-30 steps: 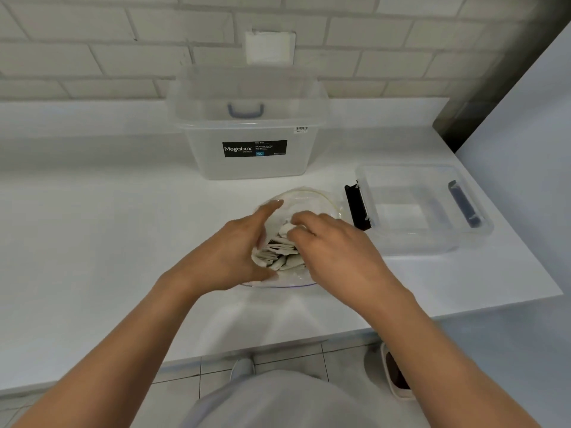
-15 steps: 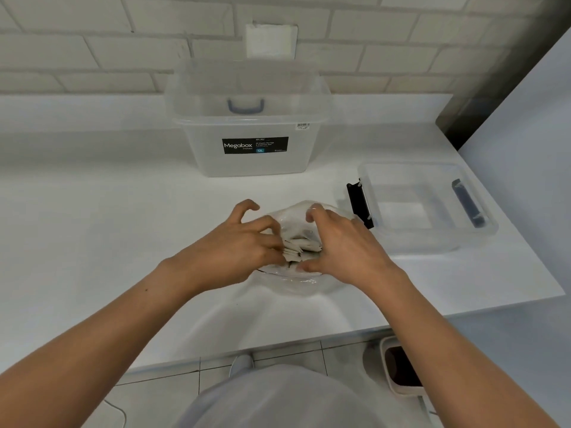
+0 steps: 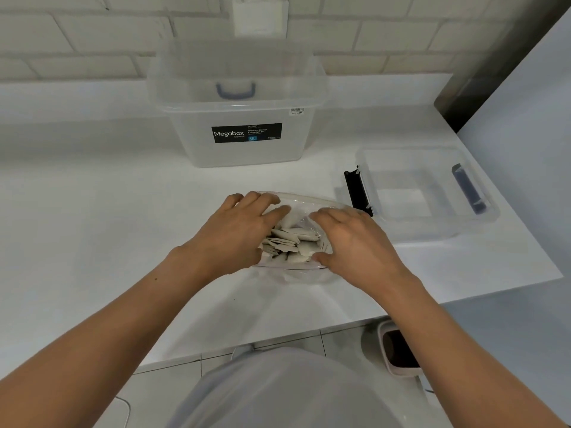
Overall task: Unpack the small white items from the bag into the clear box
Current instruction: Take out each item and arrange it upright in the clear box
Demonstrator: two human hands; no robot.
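Clear bag (image 3: 298,274) lies on the white bench (image 3: 92,211), centre front, mouth open and facing up toward the camera, with both hands on it. Left hand (image 3: 234,233) covers the bag's left side, fingers (image 3: 272,200) spread wide and nearly straight over the far rim, holding nothing by curl; its thumb is hidden under the palm. Right hand (image 3: 355,242) sits on the bag's right side, fingers (image 3: 327,213) also spread and fairly straight on the film, thumb lying along the near rim. The small white items (image 3: 290,242) are inside the bag, a loose overlapping pile of flat pieces visible between the two hands (exact count not readable). Clear box (image 3: 238,149) stands upright at the back of the bench against the brick wall (image 3: 77,41), well apart from the bag, with a black Megabox label on its front and a blue-grey handle showing through the far side. Its lid (image 3: 426,230) lies flat just right of the bag, dark latches at both ends, the left latch close to the right hand's fingertips. Wall plate (image 3: 261,17) above the box. Below the bench edge, tiled floor (image 3: 340,338) and a small bin (image 3: 398,353).
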